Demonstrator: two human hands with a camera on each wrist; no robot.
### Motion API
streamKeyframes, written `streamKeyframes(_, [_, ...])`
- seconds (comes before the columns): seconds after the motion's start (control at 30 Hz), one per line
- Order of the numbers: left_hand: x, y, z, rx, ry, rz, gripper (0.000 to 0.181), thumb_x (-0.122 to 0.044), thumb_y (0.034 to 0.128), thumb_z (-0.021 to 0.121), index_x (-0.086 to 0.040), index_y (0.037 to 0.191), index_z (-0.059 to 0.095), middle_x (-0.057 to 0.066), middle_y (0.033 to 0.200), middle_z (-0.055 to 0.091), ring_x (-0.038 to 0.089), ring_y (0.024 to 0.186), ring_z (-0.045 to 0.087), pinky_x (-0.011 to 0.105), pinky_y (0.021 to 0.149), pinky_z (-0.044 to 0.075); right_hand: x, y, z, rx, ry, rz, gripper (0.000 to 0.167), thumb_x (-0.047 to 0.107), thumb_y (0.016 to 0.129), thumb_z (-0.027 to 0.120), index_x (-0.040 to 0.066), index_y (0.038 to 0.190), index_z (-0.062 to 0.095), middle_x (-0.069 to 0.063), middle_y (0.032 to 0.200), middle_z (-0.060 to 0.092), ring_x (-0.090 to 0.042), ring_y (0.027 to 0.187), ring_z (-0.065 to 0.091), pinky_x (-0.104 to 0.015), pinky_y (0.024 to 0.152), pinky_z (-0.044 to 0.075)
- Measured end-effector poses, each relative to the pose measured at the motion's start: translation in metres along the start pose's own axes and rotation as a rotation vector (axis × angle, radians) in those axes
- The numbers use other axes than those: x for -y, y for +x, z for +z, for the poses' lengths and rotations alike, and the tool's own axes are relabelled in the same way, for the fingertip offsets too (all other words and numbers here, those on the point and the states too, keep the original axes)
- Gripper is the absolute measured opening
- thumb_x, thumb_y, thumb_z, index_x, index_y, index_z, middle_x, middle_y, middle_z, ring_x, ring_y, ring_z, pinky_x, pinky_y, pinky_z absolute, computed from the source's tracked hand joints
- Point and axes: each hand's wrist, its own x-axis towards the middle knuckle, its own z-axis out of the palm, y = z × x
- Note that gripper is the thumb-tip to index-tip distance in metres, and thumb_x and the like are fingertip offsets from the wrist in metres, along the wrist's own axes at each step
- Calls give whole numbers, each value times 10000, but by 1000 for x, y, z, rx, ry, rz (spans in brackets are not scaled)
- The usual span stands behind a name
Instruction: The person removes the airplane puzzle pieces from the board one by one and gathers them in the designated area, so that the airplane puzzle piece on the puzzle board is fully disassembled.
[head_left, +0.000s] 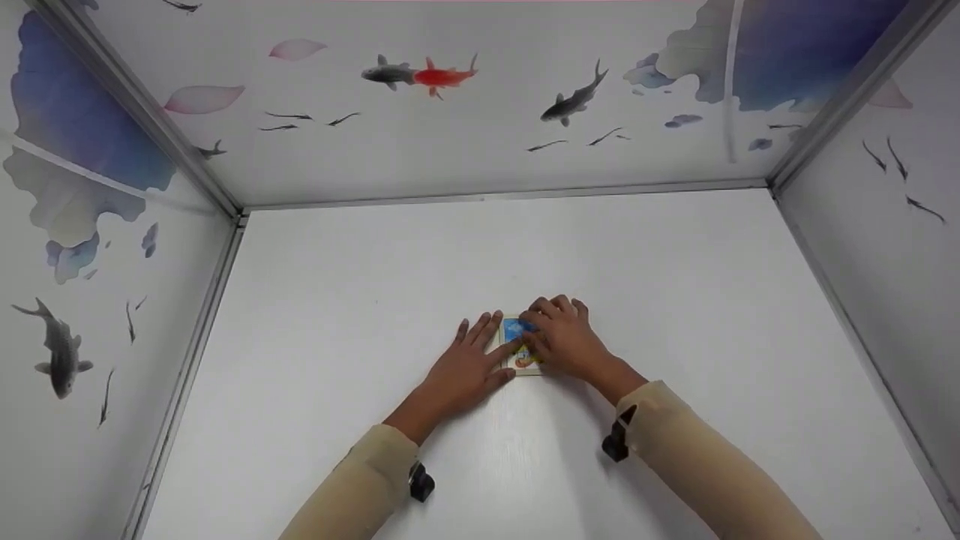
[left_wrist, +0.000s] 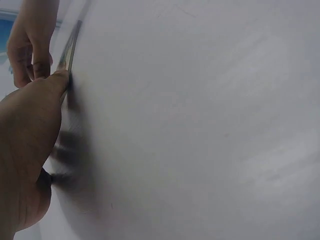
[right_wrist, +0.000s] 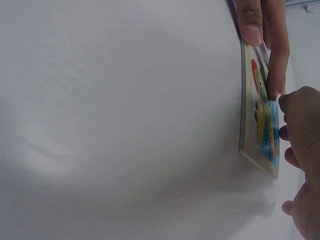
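Note:
A small wooden picture puzzle [head_left: 527, 369] with a pale frame and a blue, yellow and red picture lies flat on the white table. My left hand [head_left: 466, 371] rests along its left side, fingers mostly straight. The left thumb is at the near edge, and the index finger [right_wrist: 277, 70] reaches over the picture. From the right, my right hand [head_left: 568, 339] bends over the puzzle, with its fingertips down at the picture close to the left index finger. Whether a loose piece is between the right fingers is hidden. The right wrist view shows the puzzle board [right_wrist: 260, 161] from its side.
The white tabletop [head_left: 360, 262] extends around both hands. Panels printed with fish and petals enclose it at the back [head_left: 480, 150] and both sides, with metal rails along the edges. Each sleeved forearm carries a small black camera [head_left: 421, 482].

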Motion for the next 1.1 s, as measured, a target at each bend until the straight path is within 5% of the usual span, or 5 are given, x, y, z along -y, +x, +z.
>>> streamKeyframes(0.77, [2, 2, 3, -19, -71, 12, 626, -619, 1168, 335, -378, 1746, 339, 127, 1880, 95, 329, 1758, 74, 603, 1408, 117, 15, 15, 3, 28, -16, -12, 266, 206, 1123, 656, 165, 1364, 759, -59, 1366, 647, -353, 1254, 569, -786, 1124, 455])
streamKeyframes(1.1, [1, 3, 0, -13, -73, -1, 608, -621, 1157, 377, -385, 1717, 412, 124, 1877, 126, 334, 1755, 109, 601, 1405, 147, 21, 25, -5, 105, 82, 111, 253, 161, 1075, 725, 136, 1319, 784, -106, 1305, 621, -363, 1219, 533, -787, 1088, 455])
